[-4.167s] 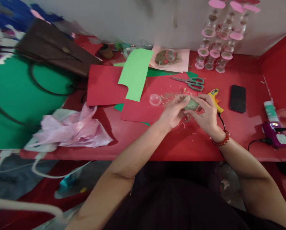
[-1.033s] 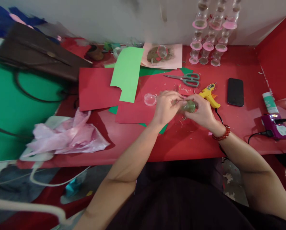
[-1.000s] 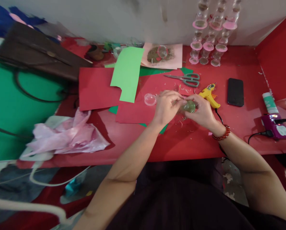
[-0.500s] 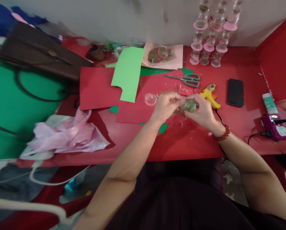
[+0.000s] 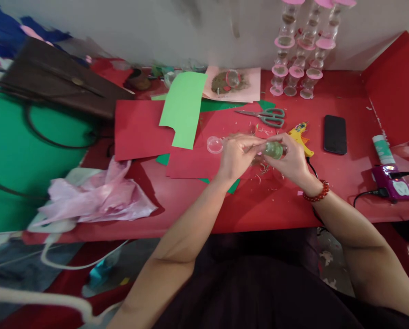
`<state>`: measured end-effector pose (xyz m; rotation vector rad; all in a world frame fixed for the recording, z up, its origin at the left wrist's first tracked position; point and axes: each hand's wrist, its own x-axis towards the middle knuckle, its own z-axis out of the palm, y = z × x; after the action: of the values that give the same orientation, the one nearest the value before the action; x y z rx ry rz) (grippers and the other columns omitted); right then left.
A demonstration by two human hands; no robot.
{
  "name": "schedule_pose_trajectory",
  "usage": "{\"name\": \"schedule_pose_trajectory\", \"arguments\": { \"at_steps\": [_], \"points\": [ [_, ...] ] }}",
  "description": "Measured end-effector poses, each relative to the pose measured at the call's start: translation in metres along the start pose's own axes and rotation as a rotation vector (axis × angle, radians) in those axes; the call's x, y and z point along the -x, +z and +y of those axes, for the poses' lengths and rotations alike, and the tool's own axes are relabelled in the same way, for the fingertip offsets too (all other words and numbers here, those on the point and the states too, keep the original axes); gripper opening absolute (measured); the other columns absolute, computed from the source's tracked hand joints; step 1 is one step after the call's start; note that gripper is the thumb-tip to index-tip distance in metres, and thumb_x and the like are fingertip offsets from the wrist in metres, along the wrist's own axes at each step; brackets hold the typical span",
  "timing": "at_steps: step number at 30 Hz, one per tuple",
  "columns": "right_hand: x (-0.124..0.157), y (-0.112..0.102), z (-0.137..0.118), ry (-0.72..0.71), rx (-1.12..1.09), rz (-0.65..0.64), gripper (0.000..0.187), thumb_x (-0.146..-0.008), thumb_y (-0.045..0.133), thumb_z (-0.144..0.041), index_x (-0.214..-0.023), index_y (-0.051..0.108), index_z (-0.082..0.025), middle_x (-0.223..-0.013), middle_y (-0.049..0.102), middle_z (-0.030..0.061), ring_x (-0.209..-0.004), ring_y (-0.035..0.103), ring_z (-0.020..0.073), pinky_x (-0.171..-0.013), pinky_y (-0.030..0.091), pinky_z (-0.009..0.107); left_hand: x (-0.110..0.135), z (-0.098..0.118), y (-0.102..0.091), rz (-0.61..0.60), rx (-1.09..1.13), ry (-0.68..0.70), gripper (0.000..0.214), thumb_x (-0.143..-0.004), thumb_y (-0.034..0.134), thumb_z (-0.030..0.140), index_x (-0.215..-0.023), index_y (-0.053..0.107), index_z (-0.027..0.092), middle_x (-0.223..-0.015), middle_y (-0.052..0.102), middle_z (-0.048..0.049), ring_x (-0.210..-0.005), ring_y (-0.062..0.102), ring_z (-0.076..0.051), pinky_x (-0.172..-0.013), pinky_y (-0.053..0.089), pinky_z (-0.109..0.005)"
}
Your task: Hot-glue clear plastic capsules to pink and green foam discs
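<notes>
My right hand (image 5: 289,157) is closed around a small clear, greenish plastic cup (image 5: 273,150), tilted on its side above the red sheets. At the cup's left end, the fingers of my left hand (image 5: 239,153) are pinched together against it; whatever lies between those fingertips is hidden. Below and behind the cup are thin shreds (image 5: 264,168). A round clear plastic lid (image 5: 215,145) lies just left of my left hand. Close behind my right hand rests a yellow hot glue gun (image 5: 300,138). Grey-handled scissors (image 5: 272,117) lie beyond both hands.
Red paper (image 5: 140,130) and a light green sheet (image 5: 184,109) cover the middle-left. Stacked clear cups with pink discs (image 5: 296,73) stand at the back. A phone (image 5: 335,134), a purple power adapter (image 5: 392,183), a pink plastic bag (image 5: 98,196) and a dark handbag (image 5: 63,77) flank the workspace.
My left fingertips have shifted slightly toward the cup's left end, and more of the cup shows between my hands. The whole view has tipped a little.
</notes>
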<state>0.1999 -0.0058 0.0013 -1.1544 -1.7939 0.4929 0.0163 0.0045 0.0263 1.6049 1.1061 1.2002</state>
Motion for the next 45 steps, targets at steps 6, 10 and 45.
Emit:
{"name": "schedule_pose_trajectory", "arguments": {
  "at_steps": [6,10,45],
  "points": [
    [0.003,-0.001,-0.005,-0.012,0.002,-0.031,0.031,-0.08,0.08,-0.024,-0.107,0.067,-0.028,-0.107,0.077,0.0057,-0.1,0.074,0.0282,-0.089,0.062,0.047,0.006,0.008,0.005,0.138,-0.264,0.095,0.024,-0.09,0.076,0.031,-0.066,0.074,0.03,-0.082,0.074,-0.0042,-0.098,0.062,-0.03,-0.118,0.025,-0.051],
    [0.003,-0.001,-0.01,-0.031,-0.041,-0.026,0.031,-0.08,0.079,-0.025,-0.107,0.066,-0.028,-0.106,0.076,0.0043,-0.098,0.073,0.027,-0.09,0.061,0.047,0.006,0.005,0.004,0.198,-0.427,0.143,0.021,-0.098,0.064,0.03,-0.077,0.069,0.028,-0.084,0.073,-0.005,-0.095,0.063,-0.028,-0.114,0.026,-0.05],
    [-0.001,-0.004,0.005,-0.039,-0.091,0.086,0.044,-0.086,0.085,-0.044,-0.128,0.076,-0.037,-0.127,0.067,0.0069,-0.11,0.069,0.0256,-0.096,0.062,0.049,-0.002,-0.002,0.01,-0.044,0.666,-0.415,0.036,-0.074,0.084,0.027,-0.108,0.073,0.023,-0.106,0.075,-0.0028,-0.081,0.07,-0.015,-0.07,0.059,-0.029]
  ]
}}
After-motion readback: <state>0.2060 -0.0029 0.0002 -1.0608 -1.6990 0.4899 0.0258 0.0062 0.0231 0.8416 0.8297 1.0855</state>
